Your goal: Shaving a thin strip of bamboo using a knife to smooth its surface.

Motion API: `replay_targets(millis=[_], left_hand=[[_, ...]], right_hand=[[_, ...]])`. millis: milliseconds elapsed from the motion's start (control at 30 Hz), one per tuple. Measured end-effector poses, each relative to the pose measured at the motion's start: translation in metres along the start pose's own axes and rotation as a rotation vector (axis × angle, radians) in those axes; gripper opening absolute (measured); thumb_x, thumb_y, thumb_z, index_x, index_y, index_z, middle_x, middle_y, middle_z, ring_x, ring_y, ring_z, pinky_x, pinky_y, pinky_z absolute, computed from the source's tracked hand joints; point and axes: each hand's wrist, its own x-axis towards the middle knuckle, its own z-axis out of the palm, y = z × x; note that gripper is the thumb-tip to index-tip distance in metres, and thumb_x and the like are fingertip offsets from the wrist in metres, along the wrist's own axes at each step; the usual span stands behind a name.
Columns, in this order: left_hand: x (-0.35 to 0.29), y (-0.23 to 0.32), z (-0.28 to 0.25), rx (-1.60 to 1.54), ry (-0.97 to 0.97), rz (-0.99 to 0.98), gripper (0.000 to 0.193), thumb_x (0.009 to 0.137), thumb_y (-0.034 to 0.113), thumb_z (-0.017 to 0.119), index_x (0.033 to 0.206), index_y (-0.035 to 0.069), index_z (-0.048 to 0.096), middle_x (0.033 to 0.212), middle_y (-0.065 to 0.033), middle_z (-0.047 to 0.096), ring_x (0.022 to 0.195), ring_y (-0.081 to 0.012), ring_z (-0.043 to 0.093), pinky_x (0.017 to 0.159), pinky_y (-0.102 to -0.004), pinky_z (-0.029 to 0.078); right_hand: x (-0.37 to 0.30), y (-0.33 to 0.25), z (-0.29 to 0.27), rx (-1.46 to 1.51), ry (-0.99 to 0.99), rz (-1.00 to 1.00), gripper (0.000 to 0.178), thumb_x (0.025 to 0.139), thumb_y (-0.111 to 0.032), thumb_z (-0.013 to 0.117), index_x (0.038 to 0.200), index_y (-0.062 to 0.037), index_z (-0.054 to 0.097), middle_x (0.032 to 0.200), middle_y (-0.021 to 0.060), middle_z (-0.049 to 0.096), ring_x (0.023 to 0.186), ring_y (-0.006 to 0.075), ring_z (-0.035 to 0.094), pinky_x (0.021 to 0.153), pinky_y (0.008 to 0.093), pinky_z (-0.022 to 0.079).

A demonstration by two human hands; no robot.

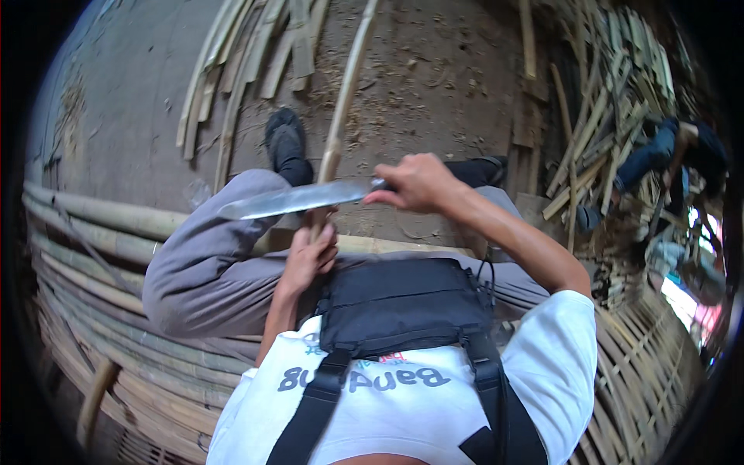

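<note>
My right hand (pixel 415 182) grips the handle of a large knife (pixel 291 200), its long grey blade pointing left across my raised left knee. My left hand (pixel 308 256) clasps the near end of a long thin bamboo strip (pixel 345 85) that runs away from me over the dirt ground. The blade lies across the strip just above my left hand. I sit with grey trousers and dark shoes, a black chest pack (pixel 403 306) strapped over a white shirt.
Thick bamboo poles (pixel 93 225) lie stacked at my left and under me. Split bamboo strips (pixel 240 54) lie on the ground ahead. A heap of cut bamboo pieces (pixel 604 116) sits at the right, where another person (pixel 666 155) crouches.
</note>
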Motion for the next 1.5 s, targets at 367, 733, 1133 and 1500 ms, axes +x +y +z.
replay_targets(millis=[367, 733, 1133, 1500], left_hand=[[0.005, 0.007, 0.003, -0.023, -0.018, 0.004, 0.016, 0.100, 0.018, 0.048, 0.110, 0.006, 0.042, 0.073, 0.0025, 0.037, 0.047, -0.0041, 0.031, 0.041, -0.0226, 0.024], [0.002, -0.019, 0.001, 0.324, 0.091, 0.103, 0.028, 0.102, 0.021, 0.045, 0.126, 0.009, 0.036, 0.069, 0.0023, 0.038, 0.048, -0.0063, 0.033, 0.041, -0.0237, 0.029], [0.008, 0.001, -0.002, -0.107, 0.000, -0.070, 0.025, 0.101, 0.025, 0.051, 0.111, 0.004, 0.041, 0.068, 0.0025, 0.038, 0.051, -0.0045, 0.033, 0.042, -0.0223, 0.027], [0.005, 0.001, 0.009, -0.013, -0.124, -0.038, 0.028, 0.101, 0.014, 0.043, 0.127, 0.011, 0.032, 0.069, 0.0024, 0.037, 0.050, -0.0057, 0.032, 0.042, -0.0222, 0.029]], right_hand=[[-0.004, -0.019, -0.016, -0.035, 0.029, 0.092, 0.056, 0.089, -0.060, 0.054, 0.075, -0.0062, 0.058, 0.051, 0.0155, 0.056, 0.051, 0.0369, 0.061, 0.047, 0.0453, 0.048], [-0.004, 0.015, -0.031, -0.022, 0.020, 0.251, 0.053, 0.089, -0.057, 0.057, 0.079, -0.0058, 0.062, 0.054, 0.0177, 0.058, 0.055, 0.0353, 0.064, 0.053, 0.0435, 0.051], [0.000, 0.006, -0.019, -0.030, 0.008, 0.065, 0.050, 0.088, -0.057, 0.057, 0.075, -0.0091, 0.054, 0.050, 0.0125, 0.053, 0.051, 0.0353, 0.060, 0.045, 0.0436, 0.046], [0.002, 0.033, -0.028, 0.157, 0.189, 0.469, 0.053, 0.088, -0.052, 0.063, 0.068, -0.0038, 0.055, 0.051, 0.0188, 0.053, 0.047, 0.0366, 0.057, 0.046, 0.0411, 0.044]])
